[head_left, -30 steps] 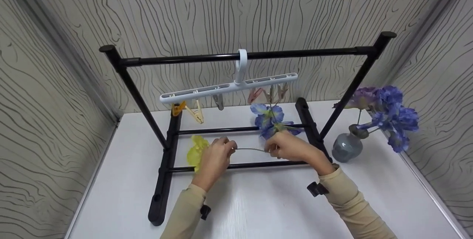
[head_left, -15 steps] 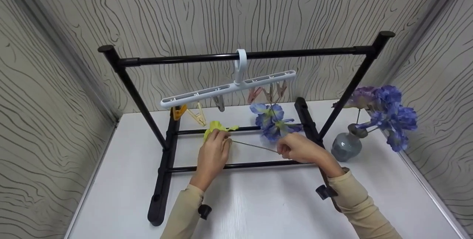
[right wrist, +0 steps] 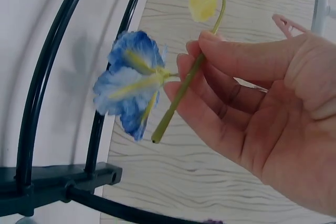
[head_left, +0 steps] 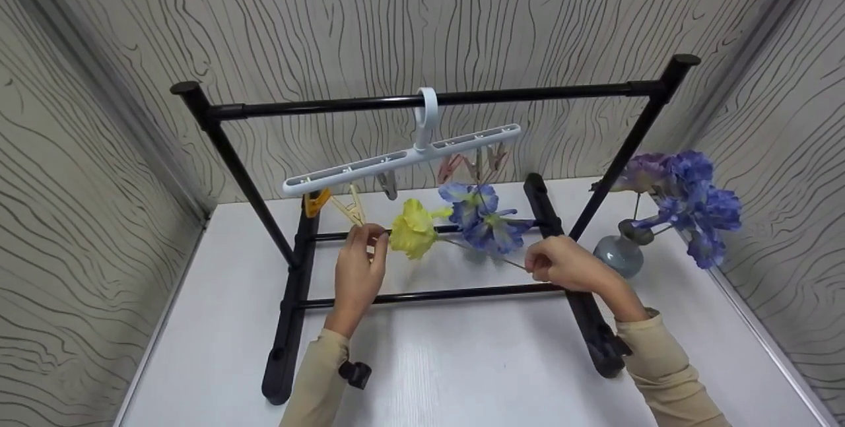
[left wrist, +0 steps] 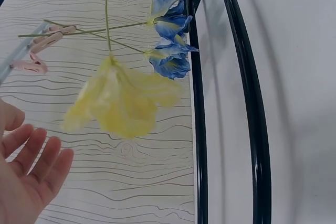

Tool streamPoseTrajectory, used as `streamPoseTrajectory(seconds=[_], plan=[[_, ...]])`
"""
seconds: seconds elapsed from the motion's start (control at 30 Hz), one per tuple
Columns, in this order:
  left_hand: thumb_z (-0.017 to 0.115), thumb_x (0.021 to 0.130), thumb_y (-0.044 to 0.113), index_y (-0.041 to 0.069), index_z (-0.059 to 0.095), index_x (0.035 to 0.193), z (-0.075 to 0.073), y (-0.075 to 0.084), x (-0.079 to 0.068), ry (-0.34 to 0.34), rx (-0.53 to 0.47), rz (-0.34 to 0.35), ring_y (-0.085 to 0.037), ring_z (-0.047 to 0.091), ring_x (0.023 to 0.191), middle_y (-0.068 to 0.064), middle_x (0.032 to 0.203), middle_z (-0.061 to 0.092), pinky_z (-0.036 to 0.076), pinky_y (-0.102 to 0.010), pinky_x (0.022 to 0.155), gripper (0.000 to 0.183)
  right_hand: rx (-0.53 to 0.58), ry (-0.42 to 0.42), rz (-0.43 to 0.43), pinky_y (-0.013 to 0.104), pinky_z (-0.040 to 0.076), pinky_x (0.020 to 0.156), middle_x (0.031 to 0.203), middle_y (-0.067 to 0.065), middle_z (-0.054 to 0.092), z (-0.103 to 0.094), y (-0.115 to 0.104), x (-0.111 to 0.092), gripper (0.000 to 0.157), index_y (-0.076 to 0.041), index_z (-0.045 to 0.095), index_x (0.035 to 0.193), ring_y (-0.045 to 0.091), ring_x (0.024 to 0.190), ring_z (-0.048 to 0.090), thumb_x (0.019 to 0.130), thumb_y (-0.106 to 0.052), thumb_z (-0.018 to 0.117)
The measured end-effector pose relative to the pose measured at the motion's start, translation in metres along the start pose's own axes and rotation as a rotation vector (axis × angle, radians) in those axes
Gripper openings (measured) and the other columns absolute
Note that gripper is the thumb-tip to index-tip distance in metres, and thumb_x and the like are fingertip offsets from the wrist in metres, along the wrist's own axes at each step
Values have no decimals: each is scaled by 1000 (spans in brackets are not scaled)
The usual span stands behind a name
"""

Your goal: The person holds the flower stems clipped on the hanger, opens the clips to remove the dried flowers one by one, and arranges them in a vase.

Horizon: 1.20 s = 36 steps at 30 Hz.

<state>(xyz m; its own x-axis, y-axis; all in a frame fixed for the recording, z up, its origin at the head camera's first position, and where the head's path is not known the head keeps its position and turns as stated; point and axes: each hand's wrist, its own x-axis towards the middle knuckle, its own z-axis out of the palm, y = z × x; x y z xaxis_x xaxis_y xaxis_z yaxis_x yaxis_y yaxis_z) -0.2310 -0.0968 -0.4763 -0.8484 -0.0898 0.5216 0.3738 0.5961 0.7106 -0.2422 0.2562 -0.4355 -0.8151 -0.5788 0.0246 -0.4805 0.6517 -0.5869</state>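
Note:
My right hand [head_left: 569, 265] pinches the thin green stem [right wrist: 185, 85] of a yellow artificial flower [head_left: 412, 229] near its lower end. The stem runs sideways, so the bloom [left wrist: 121, 103] points left, beneath a white hanger [head_left: 401, 160] with clothespins. Just left of the bloom is my left hand [head_left: 356, 275], its fingers [left wrist: 39, 153] relaxed and holding nothing in the left wrist view. Its fingertips are right at the lower end of a pale yellow clothespin [head_left: 350, 206]. Blue flowers [head_left: 494, 232] hang by their stems from clothespins on the hanger's right half, behind the yellow flower's stem.
The hanger hooks over the top bar [head_left: 541, 92] of a black rack standing on a white table [head_left: 455, 361]. An orange clothespin [head_left: 317, 202] hangs at its left end, a grey one [head_left: 388, 184] near the middle. At right stands a grey vase [head_left: 619, 257] with purple-blue flowers [head_left: 703, 202].
My left hand has let go of the yellow flower and moved left and up towards the pale yellow clothespin. My right hand has drawn the stem to the right; the bloom has swung right.

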Motion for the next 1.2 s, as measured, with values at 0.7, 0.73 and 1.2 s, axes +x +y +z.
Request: streamPoseTrajectory(seconds=[0.7, 0.73, 1.2], plan=[[61, 104, 7, 1, 64, 118, 5, -8, -4, -36, -192, -185, -24, 65, 102, -12, 115, 65, 58, -39, 82, 16, -36, 257, 159, 25, 51, 69, 84, 1, 69, -43, 40, -68, 12, -5, 72, 88, 11, 80, 62, 85, 5, 78], [60, 105, 8, 0, 63, 121, 6, -8, -4, -37, -215, -187, -25, 65, 105, -14, 118, 65, 58, -40, 84, 18, -30, 275, 178, 25, 51, 70, 85, 1, 70, -44, 41, -72, 11, -5, 73, 90, 11, 81, 63, 86, 3, 78], [62, 105, 16, -6, 42, 140, -6, 13, 3, 37, -625, -77, -27, 61, 122, -18, 136, 57, 50, -32, 102, 45, 139, 682, 344, 9, 46, 73, 93, 0, 69, -44, 68, -105, 16, 9, 70, 104, -8, 87, 59, 92, -1, 76]])
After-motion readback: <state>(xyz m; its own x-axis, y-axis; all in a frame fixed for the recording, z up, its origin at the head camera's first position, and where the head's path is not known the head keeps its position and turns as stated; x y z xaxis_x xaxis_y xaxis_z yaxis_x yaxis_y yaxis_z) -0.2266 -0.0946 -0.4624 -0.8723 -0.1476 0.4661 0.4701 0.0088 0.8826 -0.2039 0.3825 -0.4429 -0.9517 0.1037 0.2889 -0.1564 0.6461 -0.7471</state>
